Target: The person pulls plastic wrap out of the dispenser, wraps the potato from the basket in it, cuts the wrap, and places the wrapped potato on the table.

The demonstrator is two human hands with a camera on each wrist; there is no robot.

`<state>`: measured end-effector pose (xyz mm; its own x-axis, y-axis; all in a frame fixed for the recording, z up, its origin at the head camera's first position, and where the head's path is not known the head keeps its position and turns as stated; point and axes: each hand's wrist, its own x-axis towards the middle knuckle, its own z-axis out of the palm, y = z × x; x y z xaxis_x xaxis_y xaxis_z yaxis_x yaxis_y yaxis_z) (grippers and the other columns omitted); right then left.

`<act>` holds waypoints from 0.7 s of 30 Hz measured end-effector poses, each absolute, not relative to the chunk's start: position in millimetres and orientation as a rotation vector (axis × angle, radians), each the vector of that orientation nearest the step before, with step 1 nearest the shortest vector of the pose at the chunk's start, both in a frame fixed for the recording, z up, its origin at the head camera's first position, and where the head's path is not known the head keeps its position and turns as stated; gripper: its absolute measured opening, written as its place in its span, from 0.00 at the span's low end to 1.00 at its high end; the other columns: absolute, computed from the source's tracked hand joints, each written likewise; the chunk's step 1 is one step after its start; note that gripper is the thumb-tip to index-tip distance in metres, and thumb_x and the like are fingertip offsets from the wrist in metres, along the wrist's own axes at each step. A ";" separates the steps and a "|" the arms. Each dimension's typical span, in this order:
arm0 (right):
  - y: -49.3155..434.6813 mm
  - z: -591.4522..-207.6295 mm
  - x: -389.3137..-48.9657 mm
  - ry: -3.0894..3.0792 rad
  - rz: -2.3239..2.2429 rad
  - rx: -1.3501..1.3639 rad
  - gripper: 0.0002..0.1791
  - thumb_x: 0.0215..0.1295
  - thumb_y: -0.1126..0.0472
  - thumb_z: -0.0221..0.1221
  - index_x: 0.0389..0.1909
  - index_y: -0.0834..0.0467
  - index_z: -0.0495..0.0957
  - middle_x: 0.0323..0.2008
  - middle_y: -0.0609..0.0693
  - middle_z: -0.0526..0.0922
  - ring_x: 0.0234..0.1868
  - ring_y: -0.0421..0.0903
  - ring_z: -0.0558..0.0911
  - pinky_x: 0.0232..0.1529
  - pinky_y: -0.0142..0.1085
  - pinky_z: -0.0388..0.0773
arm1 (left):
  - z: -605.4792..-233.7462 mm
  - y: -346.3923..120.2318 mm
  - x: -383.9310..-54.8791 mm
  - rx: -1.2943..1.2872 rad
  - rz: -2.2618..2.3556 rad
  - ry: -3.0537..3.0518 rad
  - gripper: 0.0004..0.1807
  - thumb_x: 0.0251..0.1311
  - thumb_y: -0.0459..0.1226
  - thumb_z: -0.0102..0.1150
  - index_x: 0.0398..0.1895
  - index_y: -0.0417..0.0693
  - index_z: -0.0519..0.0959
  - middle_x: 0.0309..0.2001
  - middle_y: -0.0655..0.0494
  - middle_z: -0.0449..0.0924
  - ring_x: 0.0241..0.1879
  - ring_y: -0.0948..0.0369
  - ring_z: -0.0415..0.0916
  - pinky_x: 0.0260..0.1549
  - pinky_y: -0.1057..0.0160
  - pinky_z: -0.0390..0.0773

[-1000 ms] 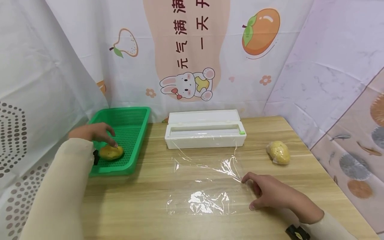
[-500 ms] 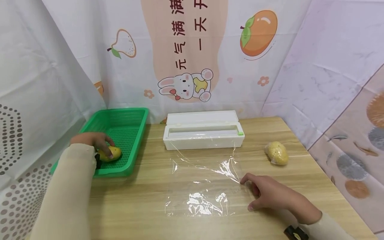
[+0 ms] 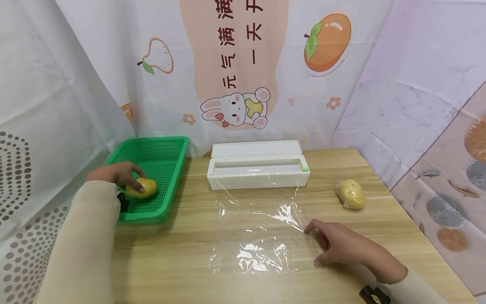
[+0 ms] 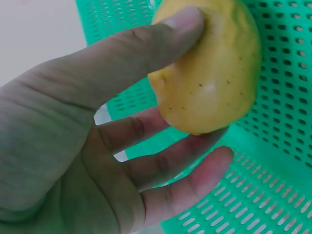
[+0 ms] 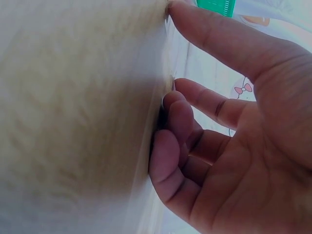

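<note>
One yellow potato (image 4: 214, 83) is gripped by the left hand's (image 3: 120, 173) curled fingers inside the green basket (image 3: 173, 183), while the right hand (image 3: 341, 244), loosely bent and thumb apart, touches clear film (image 3: 252, 253) leftward.

Potato (image 4: 212, 83) in green basket (image 3: 176, 181): partly hidden by left hand (image 3: 120, 173), top cut off in left wrist view. Tabletop (image 5: 73, 122) beside basket blurred, right wrist view.
</note>
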<state>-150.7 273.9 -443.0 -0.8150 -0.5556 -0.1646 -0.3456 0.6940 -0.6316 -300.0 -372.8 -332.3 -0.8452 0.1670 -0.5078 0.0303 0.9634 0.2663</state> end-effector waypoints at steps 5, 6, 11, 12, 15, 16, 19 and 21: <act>273.7 -444.4 -150.7 2.558 -0.852 -0.699 0.41 0.44 0.45 0.81 0.60 0.48 0.75 0.28 0.44 0.76 0.28 0.36 0.72 0.29 0.32 0.71 | -325.8 -373.3 -302.7 0.127 0.486 2.590 0.37 0.63 0.50 0.71 0.67 0.35 0.72 0.49 0.40 0.79 0.41 0.52 0.79 0.35 0.52 0.84; 273.6 -444.7 -150.8 2.558 -0.853 -0.701 0.41 0.44 0.45 0.81 0.60 0.49 0.75 0.28 0.44 0.75 0.28 0.36 0.72 0.29 0.32 0.71 | -324.0 -374.3 -303.0 0.117 0.518 2.593 0.38 0.64 0.50 0.70 0.68 0.35 0.71 0.50 0.39 0.79 0.42 0.51 0.79 0.35 0.51 0.84; 273.6 -445.5 -150.9 2.574 -0.834 -0.700 0.41 0.44 0.44 0.81 0.59 0.47 0.75 0.28 0.43 0.75 0.28 0.36 0.72 0.30 0.32 0.71 | -312.3 -372.7 -302.5 0.118 0.610 2.632 0.40 0.65 0.53 0.69 0.70 0.36 0.69 0.55 0.35 0.77 0.48 0.48 0.79 0.39 0.49 0.86; 273.5 -445.5 -150.7 2.576 -0.836 -0.703 0.41 0.44 0.43 0.81 0.59 0.47 0.75 0.28 0.43 0.75 0.28 0.36 0.72 0.30 0.32 0.71 | -310.2 -371.4 -302.7 0.133 0.611 2.648 0.40 0.65 0.53 0.69 0.69 0.35 0.69 0.55 0.35 0.78 0.48 0.48 0.80 0.39 0.48 0.86; 273.5 -445.6 -150.1 2.581 -0.842 -0.716 0.41 0.44 0.42 0.81 0.59 0.47 0.75 0.27 0.43 0.75 0.27 0.35 0.71 0.30 0.32 0.70 | -305.7 -366.0 -304.0 0.174 0.594 2.720 0.40 0.63 0.54 0.70 0.68 0.35 0.70 0.53 0.35 0.81 0.46 0.49 0.81 0.37 0.48 0.86; 273.5 -445.5 -150.0 2.581 -0.844 -0.722 0.41 0.44 0.42 0.80 0.59 0.48 0.75 0.27 0.43 0.75 0.27 0.35 0.71 0.29 0.32 0.70 | -304.3 -364.2 -304.5 0.184 0.593 2.737 0.40 0.63 0.54 0.70 0.68 0.36 0.71 0.53 0.34 0.81 0.47 0.49 0.81 0.38 0.48 0.86; 273.4 -444.9 -149.8 2.580 -0.840 -0.718 0.41 0.44 0.42 0.80 0.59 0.48 0.75 0.27 0.43 0.75 0.27 0.35 0.71 0.29 0.32 0.70 | -301.0 -358.4 -305.2 0.198 0.619 2.781 0.41 0.61 0.56 0.70 0.67 0.38 0.72 0.53 0.35 0.81 0.46 0.50 0.81 0.40 0.47 0.87; 273.3 -444.3 -149.6 2.578 -0.839 -0.711 0.41 0.44 0.42 0.80 0.59 0.48 0.75 0.28 0.43 0.74 0.28 0.35 0.71 0.29 0.32 0.70 | -297.9 -353.4 -304.6 0.206 0.639 2.808 0.41 0.61 0.57 0.71 0.67 0.39 0.73 0.52 0.36 0.82 0.45 0.50 0.82 0.39 0.49 0.87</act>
